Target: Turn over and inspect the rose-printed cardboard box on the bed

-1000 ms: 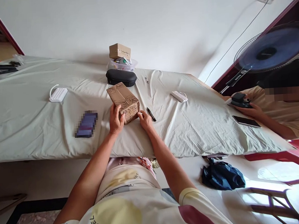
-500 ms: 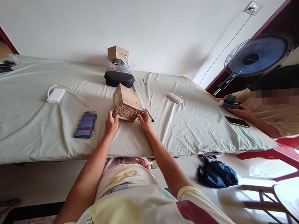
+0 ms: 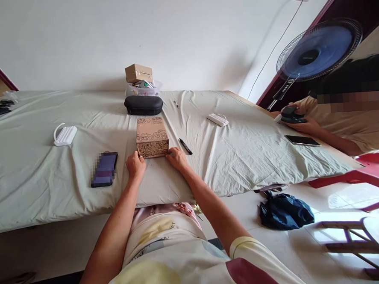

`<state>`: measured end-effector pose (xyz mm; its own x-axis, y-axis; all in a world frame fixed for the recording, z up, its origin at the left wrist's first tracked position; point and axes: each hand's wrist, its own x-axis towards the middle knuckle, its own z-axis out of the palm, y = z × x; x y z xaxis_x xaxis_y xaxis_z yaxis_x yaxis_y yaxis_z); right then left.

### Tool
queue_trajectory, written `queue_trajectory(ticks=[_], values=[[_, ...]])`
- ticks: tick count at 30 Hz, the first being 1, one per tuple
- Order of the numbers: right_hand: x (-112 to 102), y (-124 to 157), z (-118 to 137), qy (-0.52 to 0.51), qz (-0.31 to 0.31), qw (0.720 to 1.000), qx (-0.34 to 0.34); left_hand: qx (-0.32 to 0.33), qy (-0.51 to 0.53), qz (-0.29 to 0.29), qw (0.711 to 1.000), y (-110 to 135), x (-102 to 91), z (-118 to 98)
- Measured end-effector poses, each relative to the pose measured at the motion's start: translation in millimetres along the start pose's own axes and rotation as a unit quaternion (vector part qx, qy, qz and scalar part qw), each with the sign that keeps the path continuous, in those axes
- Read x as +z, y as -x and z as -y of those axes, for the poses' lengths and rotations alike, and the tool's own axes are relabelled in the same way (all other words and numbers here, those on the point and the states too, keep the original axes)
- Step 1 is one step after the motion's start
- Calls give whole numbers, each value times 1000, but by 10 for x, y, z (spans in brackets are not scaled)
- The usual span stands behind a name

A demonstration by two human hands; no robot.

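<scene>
A brown cardboard box point(image 3: 152, 131) with black scribbled line drawings lies flat on the cloth-covered table point(image 3: 166, 184). At its near left corner my left hand point(image 3: 135, 164) grips the edge, fingers closed. My right hand point(image 3: 177, 158) is closed on the near right corner, low against the tabletop. Just right of the box lies a black pen point(image 3: 186, 146). A phone point(image 3: 104, 169), partly blurred out, is left of my left hand.
Behind the box are a black hard case point(image 3: 143, 105) and a plastic tub point(image 3: 144, 89) with a smaller carton point(image 3: 138, 72) on top. White ribbed devices point(image 3: 65, 136) lie on both sides. A person's hands point(image 3: 304, 124) hold a dark device at the right, near a fan point(image 3: 309, 57).
The box was tilted with a corner toward me; now it rests flat and squared to me. Both hands have come down with it. The pen beside it is more exposed.
</scene>
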<state>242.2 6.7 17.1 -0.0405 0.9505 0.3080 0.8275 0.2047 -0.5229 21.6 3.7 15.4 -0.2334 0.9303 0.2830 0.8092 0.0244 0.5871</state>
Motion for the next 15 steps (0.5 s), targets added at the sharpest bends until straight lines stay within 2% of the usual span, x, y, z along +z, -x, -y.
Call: queue_trajectory(ticks=[6,10,15], values=[[-45,-4,52,-133,-51,987,72,0,6,22,1000,-12,-17,-7],[-54,-2,83,-248,-89,964,43,13,9,34,999,-15,-17,-11],[-28,-12,94,-280,-117,952,43,26,33,24,999,-17,16,23]])
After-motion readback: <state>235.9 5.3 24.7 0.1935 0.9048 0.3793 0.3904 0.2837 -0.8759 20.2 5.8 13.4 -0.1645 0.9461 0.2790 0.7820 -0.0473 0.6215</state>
